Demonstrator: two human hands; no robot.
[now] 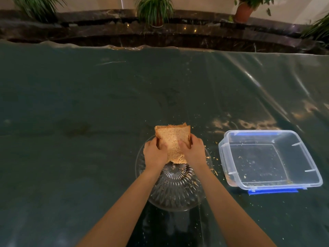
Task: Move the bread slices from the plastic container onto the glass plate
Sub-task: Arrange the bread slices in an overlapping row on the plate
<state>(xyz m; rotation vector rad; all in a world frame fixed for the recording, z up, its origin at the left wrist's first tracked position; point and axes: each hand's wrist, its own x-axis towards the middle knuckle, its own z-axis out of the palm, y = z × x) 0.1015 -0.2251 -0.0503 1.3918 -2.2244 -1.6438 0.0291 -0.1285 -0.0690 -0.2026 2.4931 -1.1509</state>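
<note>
A stack of brown bread slices (173,138) is held over the far half of the round ribbed glass plate (176,191). My left hand (154,153) grips the stack's left side and my right hand (193,151) grips its right side. The stack's lower edge is near the plate's middle; whether it touches the glass I cannot tell. The clear plastic container (270,159) with blue clips stands to the right of the plate and holds only crumbs.
A dark green table under a wrinkled clear plastic sheet (89,113) carries everything. Crumbs (214,158) lie between plate and container. Beyond the far edge runs a dark stone ledge (106,24) with potted plants (154,11).
</note>
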